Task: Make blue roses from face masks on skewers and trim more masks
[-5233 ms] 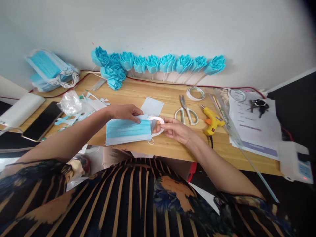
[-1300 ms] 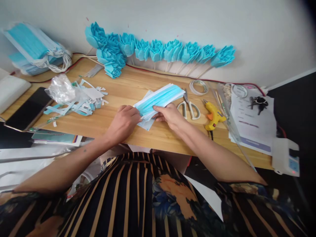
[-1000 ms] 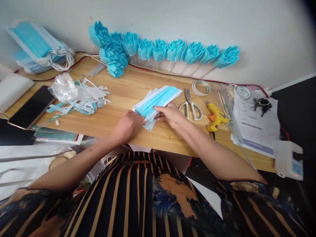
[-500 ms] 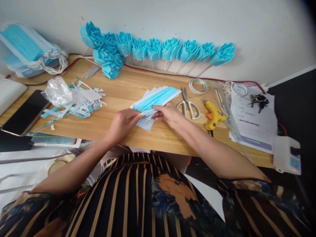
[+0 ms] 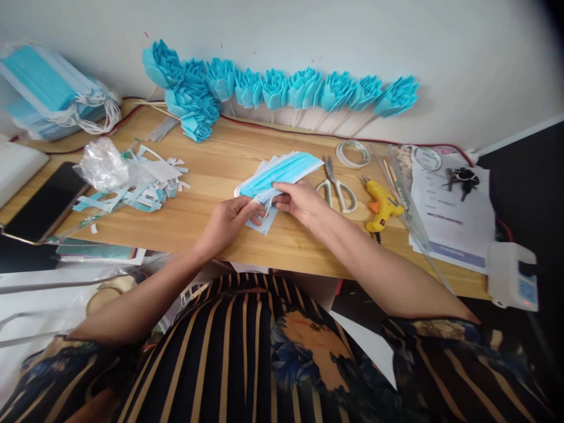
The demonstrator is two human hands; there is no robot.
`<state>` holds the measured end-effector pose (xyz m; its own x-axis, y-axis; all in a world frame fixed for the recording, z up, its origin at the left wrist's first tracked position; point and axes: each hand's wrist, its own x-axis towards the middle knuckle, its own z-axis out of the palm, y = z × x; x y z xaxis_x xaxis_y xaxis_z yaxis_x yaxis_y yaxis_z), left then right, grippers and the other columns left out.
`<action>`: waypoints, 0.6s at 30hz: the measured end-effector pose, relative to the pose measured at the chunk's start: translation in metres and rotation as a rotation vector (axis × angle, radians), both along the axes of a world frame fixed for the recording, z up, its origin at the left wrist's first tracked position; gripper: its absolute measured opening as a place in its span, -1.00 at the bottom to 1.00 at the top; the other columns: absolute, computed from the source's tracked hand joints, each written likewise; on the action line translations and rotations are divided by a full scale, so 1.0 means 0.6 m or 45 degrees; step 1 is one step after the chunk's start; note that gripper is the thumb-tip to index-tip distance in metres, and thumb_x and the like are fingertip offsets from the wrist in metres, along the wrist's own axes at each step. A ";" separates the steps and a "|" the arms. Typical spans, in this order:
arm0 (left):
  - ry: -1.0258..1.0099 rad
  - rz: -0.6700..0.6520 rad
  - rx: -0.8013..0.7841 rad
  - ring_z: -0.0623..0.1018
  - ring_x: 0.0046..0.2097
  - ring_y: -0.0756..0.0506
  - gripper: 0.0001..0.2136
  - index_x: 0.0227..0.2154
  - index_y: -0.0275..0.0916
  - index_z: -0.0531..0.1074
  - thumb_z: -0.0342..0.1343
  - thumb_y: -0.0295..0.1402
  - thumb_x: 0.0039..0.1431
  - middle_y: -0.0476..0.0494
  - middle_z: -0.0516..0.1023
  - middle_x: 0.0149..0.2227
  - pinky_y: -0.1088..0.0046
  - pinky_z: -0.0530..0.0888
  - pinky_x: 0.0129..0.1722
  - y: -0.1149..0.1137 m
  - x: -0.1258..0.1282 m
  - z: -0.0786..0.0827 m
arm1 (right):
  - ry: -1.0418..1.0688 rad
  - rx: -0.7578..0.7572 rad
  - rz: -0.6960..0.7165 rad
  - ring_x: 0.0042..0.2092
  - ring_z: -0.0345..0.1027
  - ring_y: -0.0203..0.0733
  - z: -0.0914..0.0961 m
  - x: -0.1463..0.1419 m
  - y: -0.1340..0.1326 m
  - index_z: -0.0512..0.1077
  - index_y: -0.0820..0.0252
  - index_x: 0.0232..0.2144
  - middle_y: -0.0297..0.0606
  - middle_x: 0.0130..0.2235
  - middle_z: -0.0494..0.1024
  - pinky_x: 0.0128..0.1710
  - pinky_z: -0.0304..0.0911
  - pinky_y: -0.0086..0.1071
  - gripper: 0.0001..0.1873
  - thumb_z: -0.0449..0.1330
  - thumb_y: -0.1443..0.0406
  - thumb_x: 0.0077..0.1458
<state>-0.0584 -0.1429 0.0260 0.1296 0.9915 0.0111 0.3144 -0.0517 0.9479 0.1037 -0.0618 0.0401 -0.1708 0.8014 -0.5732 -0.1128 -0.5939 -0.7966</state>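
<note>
A light-blue pleated face mask [image 5: 282,174] with white edges is held over the middle of the table. My right hand [image 5: 299,201] grips its near edge, thumb on top and fingers curled below. On the left, my left hand [image 5: 233,220] pinches the mask's near-left corner, its fingers closed by a bunched white edge. Beneath the mask lie more pale-blue and white sheets [image 5: 265,224], largely covered by it and my hands. White-handled scissors [image 5: 336,188] rest just right of my right hand.
Blue flowers [image 5: 305,88] on sticks lean along the wall. Left are cut scraps [image 5: 152,182], a clear plastic bag [image 5: 103,164], a phone [image 5: 46,202] and stacked masks [image 5: 53,82]. Right are a tape roll [image 5: 353,154], a yellow glue gun [image 5: 381,205], papers [image 5: 458,217] and keys [image 5: 462,179].
My left hand has shifted a little to the right and closer to my right hand, along the mask's near edge. My right hand and the mask stay almost in place.
</note>
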 end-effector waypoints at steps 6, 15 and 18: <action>0.302 -0.038 0.072 0.36 -0.48 0.02 -0.60 -0.53 -0.29 0.44 -0.04 -0.19 0.38 0.01 0.41 -0.57 0.51 0.29 -0.40 0.000 -0.005 0.007 | -0.023 0.052 -0.002 -0.54 0.39 -0.39 -0.001 0.001 0.007 0.46 0.30 -0.39 -0.33 -0.55 0.55 -0.52 0.35 -0.54 -0.89 0.19 0.48 0.18; 1.238 -0.312 0.292 0.48 -0.39 -0.13 -0.67 -0.37 -0.27 0.53 0.00 -0.18 0.40 -0.21 0.59 -0.41 0.40 0.17 -0.41 -0.002 -0.024 0.011 | -0.186 0.111 0.125 -0.57 0.38 -0.40 -0.011 0.002 0.012 0.42 0.28 -0.46 -0.37 -0.57 0.54 -0.56 0.35 -0.55 -0.81 0.19 0.54 0.16; 1.344 -0.288 0.247 0.49 -0.38 -0.17 -0.65 -0.40 -0.27 0.52 0.04 -0.13 0.38 -0.23 0.58 -0.43 0.39 0.15 -0.42 0.007 -0.012 0.017 | -0.258 0.176 0.206 -0.54 0.41 -0.38 -0.006 0.003 0.005 0.41 0.25 -0.42 -0.35 -0.51 0.57 -0.51 0.37 -0.53 -0.84 0.18 0.47 0.22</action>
<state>-0.0656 -0.1386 0.0363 0.3442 0.9370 -0.0590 0.9275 -0.3296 0.1762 0.1055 -0.0589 0.0364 -0.1959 0.8459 -0.4961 0.1439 -0.4756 -0.8678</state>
